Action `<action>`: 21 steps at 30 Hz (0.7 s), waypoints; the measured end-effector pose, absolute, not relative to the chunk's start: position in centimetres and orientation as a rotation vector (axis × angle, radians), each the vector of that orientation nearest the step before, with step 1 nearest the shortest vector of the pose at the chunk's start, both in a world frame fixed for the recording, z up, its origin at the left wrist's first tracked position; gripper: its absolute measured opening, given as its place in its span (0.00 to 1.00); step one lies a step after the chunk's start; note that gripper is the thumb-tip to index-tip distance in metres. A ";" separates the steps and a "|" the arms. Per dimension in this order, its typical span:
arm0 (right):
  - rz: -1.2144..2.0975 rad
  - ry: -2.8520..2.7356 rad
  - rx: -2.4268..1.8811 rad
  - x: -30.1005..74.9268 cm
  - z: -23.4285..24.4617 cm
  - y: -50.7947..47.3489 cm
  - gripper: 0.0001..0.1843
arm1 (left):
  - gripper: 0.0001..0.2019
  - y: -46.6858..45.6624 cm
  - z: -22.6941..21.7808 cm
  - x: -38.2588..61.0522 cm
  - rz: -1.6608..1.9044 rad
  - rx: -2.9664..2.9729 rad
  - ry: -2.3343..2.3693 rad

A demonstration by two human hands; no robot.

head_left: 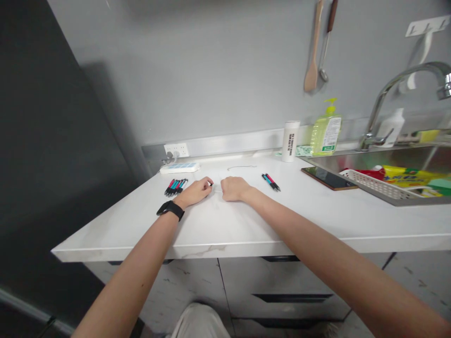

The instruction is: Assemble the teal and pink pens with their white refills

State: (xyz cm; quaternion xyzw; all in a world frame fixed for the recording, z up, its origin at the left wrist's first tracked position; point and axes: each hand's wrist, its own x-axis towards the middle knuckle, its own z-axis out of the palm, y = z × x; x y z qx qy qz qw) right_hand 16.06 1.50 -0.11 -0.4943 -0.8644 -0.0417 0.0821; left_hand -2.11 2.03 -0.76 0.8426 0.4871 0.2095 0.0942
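My left hand point(196, 191) and my right hand point(234, 188) rest close together on the white countertop point(246, 220), both with fingers curled into a pinch. Between them runs something thin and pale; a small dark tip shows at my left fingertips. I cannot make out what it is. A black watch point(171, 209) sits on my left wrist. A bundle of several pens point(175, 186) with red, teal and black barrels lies just left of my left hand. Two more pens point(271, 182) lie to the right of my right hand. A thin wire point(241, 167) lies behind the hands.
A white power strip point(179, 167) lies by the wall socket. A white canister point(291, 141) and a green soap bottle point(327, 129) stand at the back. A phone point(329, 178) lies beside the sink point(387, 162) with its faucet point(405, 84) and white basket point(377, 185). Utensils point(319, 44) hang on the wall.
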 end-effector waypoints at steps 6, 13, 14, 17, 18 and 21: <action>-0.050 -2.543 -1.545 16.3 -0.2 1.9 0.15 | 0.12 1.9 -0.9 -2.2 0.619 2.485 1.457; -0.170 -2.598 -1.519 15.9 0.0 1.0 0.17 | 0.12 1.7 -0.8 -2.3 0.657 2.460 1.430; -0.172 -2.580 -1.510 15.9 0.1 0.9 0.17 | 0.13 1.7 -0.8 -2.3 0.675 2.438 1.423; -0.086 -2.475 -1.460 16.2 0.4 1.3 0.17 | 0.14 1.8 -0.9 -2.2 0.757 2.348 1.377; -0.027 -2.416 -1.432 16.3 0.5 1.6 0.16 | 0.14 1.9 -1.0 -2.2 0.793 2.313 1.357; 0.225 -2.131 -1.354 16.6 0.8 3.0 0.15 | 0.15 2.1 -1.1 -2.2 0.875 2.209 1.285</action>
